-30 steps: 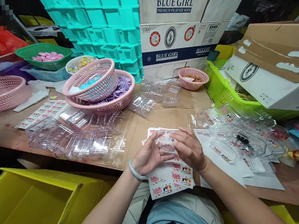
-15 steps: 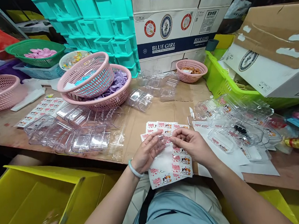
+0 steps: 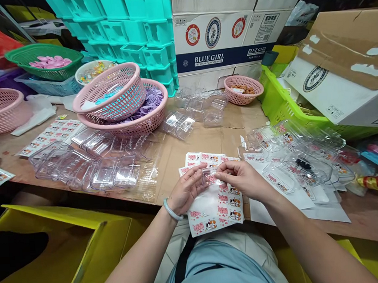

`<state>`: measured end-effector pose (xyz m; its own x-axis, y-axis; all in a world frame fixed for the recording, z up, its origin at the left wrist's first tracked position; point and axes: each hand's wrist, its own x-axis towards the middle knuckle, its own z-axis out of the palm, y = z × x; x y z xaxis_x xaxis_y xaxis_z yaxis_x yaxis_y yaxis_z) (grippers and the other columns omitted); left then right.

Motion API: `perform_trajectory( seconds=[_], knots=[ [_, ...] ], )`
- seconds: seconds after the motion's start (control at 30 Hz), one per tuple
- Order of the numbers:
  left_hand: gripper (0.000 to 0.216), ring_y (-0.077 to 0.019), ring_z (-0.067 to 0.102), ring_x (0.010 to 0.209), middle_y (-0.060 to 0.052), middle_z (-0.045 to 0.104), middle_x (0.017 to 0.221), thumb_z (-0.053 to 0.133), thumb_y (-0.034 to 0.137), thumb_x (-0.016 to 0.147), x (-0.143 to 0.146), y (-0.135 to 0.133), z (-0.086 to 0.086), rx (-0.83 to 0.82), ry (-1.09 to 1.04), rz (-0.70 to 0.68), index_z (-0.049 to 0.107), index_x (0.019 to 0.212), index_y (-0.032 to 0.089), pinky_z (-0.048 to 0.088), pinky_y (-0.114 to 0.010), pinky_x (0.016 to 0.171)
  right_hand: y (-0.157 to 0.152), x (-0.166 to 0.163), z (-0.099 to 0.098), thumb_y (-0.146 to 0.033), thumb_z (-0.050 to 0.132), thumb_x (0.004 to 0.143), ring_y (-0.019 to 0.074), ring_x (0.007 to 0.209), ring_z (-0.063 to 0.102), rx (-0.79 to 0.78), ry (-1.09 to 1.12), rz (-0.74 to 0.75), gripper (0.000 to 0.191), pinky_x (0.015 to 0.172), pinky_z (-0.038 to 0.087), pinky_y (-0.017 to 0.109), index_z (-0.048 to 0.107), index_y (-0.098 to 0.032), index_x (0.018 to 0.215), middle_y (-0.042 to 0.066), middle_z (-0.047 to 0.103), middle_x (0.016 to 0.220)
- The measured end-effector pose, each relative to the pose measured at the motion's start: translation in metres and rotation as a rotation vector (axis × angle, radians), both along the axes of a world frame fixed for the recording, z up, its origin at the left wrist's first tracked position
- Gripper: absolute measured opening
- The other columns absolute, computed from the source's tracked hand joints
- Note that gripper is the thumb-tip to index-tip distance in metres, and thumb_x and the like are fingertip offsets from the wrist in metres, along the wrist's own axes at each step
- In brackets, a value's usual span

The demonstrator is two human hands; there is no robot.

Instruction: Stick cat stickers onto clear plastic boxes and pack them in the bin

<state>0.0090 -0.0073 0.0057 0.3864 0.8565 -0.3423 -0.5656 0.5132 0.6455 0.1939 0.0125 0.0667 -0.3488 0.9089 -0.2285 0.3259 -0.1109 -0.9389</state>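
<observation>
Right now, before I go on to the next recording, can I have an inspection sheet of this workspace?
Surface: table covered in brown cardboard, crowded on both sides.
Job's things: small clear case held above a sticker sheet at the near edge.
Clutter: empty clear cases to the left, stickered cases to the right, stacked pink baskets behind.
Grips: left hand and right hand both pinch the small clear case at the fingertips.
Cables: nothing seen.
Surroundings: teal crates and a beer carton at the back, a yellow bin below the table's near edge.
</observation>
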Motion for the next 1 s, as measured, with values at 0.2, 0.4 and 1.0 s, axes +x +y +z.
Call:
perform_trajectory(
  seconds=[0.2,0.4,1.0],
  knots=[
    [0.035,-0.0169,0.064,0.097,-0.009,0.066,0.117,0.068,0.032,0.083,-0.001,0.001,-0.001,0.005,0.0,-0.013,0.064,0.116,0.02,0.051,-0.031,0.086,0.004,0.001,-0.001,-0.044,0.065,0.079,0.0102,0.053,0.051,0.006,-0.041,0.018,0.029,0.049,0.037,0.021,0.064,-0.015,0.073,-0.001,0.058,0.058],
    [0.036,-0.0169,0.064,0.098,-0.009,0.066,0.116,0.068,0.033,0.082,-0.001,0.001,0.001,0.012,0.016,-0.019,0.064,0.116,0.02,0.049,-0.033,0.09,0.005,0.001,-0.003,-0.039,0.061,0.082,0.0101,0.051,0.048,0.067,-0.123,0.033,0.024,0.048,0.034,0.021,0.062,-0.017,0.073,-0.002,0.057,0.056],
    [0.042,-0.0207,0.06,0.106,-0.006,0.064,0.115,0.075,0.029,0.074,0.016,-0.011,0.016,0.191,0.24,0.071,0.061,0.113,0.023,0.045,-0.033,0.094,-0.025,0.01,-0.041,-0.048,0.07,0.077,0.0241,0.111,0.055,0.291,-0.135,-0.38,0.065,0.09,0.05,0.04,0.042,-0.025,0.131,0.011,0.052,0.128]
  ],
)
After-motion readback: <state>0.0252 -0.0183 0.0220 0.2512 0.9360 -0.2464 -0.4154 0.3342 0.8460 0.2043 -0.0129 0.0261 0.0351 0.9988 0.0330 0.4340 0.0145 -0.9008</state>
